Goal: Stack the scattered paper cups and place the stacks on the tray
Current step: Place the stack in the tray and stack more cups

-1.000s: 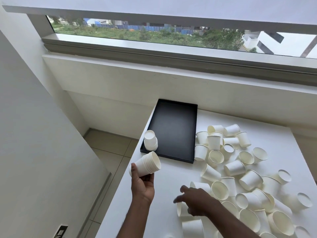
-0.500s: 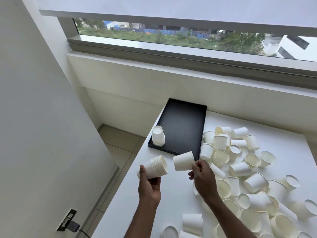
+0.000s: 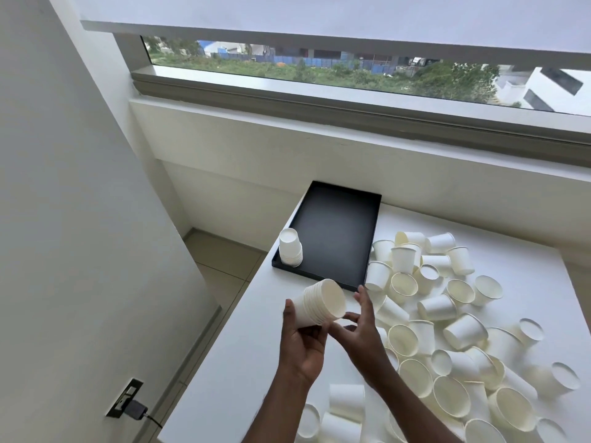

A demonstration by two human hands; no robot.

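Grown by one cup since earlier: tilted white stack [image 3: 319, 306]. Clasped by left hand [image 3: 302, 343]; right hand [image 3: 361, 330] released, at 3 o'clock.

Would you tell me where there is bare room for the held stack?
The tray is bare everywhere beyond the stack in its near left corner. The table strip left of the left hand is also free. Right of the tray, loose cups crowd the table.
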